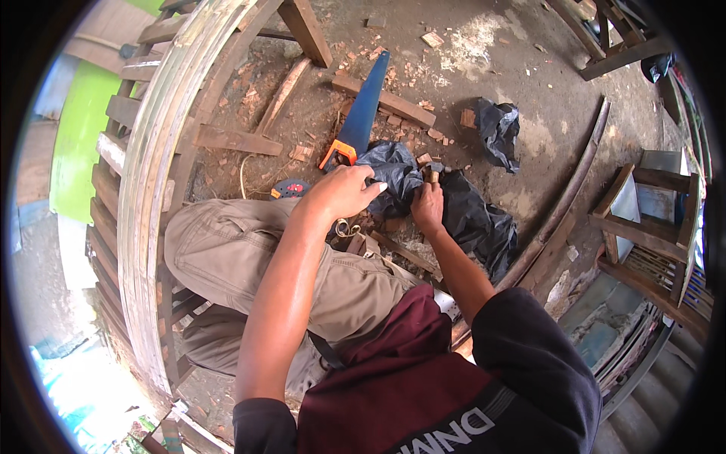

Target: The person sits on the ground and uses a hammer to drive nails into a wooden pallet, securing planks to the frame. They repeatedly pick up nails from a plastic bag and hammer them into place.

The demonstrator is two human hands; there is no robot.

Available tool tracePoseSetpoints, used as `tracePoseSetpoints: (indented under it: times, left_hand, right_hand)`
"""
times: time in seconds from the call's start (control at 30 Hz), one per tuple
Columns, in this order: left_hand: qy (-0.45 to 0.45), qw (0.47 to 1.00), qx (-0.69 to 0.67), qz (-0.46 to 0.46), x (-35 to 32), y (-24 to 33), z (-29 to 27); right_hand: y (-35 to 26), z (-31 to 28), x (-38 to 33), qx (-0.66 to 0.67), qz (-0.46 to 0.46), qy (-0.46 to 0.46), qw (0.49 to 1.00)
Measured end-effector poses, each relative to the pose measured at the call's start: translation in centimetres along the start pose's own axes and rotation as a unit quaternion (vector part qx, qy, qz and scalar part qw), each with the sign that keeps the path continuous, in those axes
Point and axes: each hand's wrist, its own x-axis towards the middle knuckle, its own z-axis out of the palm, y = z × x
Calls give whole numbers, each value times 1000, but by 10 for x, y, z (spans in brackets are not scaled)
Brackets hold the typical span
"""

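Observation:
My left hand (342, 192) is closed beside the crumpled black plastic bag (397, 172), its fingers curled around something dark that I cannot make out. To its right, my right hand (429, 206) is wrapped round a short wooden handle (433, 177); its upper end sticks out above the fist and the rest is hidden. A handsaw with a blue blade (366, 106) and orange grip (338, 154) lies just beyond my left hand. More black plastic (476, 219) spreads right of my right hand.
A slatted wooden frame (144, 181) stands close on my left. Wood offcuts (393, 104) and chips litter the ground, with another black plastic bag (499, 135) farther off. A long curved plank (563, 193) lies to the right, near a wooden chair-like frame (650, 219).

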Motion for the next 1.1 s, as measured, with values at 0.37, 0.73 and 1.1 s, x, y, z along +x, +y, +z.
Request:
tracePoseSetpoints:
  times: [0.37,0.73,1.1]
  left_hand:
    - [36,999,-15,27,-4,4,-1]
    - [350,894,-226,162,-39,35,-50]
    - [533,695,-385,292,-146,17,-85]
  right_hand:
    - [1,-8,-3,94,193,-91,973]
    - [-157,-155,49,618,57,-79,780]
    - [-378,-262,9,769,3,-323,551]
